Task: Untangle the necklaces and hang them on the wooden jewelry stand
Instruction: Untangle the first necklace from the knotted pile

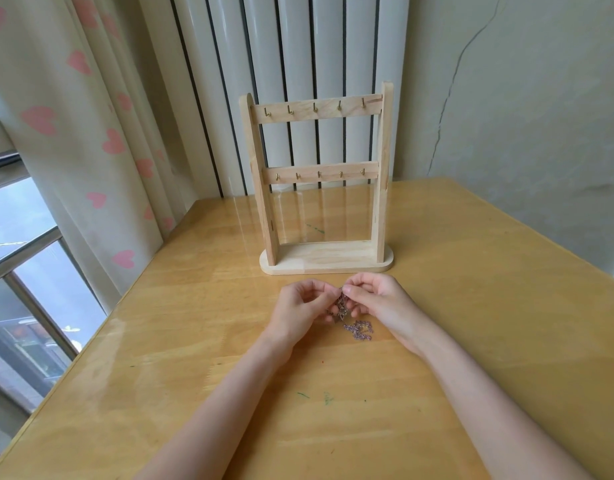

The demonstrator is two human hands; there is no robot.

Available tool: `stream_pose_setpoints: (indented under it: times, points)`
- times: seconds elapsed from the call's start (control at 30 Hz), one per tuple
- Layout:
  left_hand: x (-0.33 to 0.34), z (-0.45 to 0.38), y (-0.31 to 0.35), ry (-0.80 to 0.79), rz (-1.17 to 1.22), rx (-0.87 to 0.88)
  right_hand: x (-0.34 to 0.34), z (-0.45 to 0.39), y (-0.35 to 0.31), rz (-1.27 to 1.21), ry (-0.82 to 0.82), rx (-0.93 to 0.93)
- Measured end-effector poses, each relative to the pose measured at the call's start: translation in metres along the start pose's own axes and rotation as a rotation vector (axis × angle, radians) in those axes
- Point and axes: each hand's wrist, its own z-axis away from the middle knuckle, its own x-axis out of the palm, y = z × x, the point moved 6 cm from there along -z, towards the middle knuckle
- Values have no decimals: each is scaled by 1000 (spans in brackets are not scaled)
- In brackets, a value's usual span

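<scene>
The tangled necklaces [347,315] sit in a clump between both hands, partly lifted, with a loose tail of chain [359,330] lying on the table [160,341] about midway between its left and right edges. The left hand [300,306] and right hand [374,299] each pinch the knot with curled fingertips. Just beyond them, toward the far edge, stands the wooden jewelry stand [319,181], its two rows of hooks [314,107] all bare. The untangling step looks to be in hand; next, one strand likely needs teasing free before any hanging.
</scene>
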Motion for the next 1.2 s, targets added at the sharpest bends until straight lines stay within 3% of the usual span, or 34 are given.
stream_pose_setpoints:
  times: [0.47,0.7,0.93,1.2]
  points:
    - [-1,-1,-1,-64,72,9,-3,3,-8,-107,2,-28]
    - [-3,-1,2,5,27,52,-5,4,-10,-127,32,-49]
    - [-6,-3,-3,5,-6,54,2,6,-7,-81,-72,-6]
    - [3,-2,-5,-112,15,17,-2,7,-6,-149,-59,31]
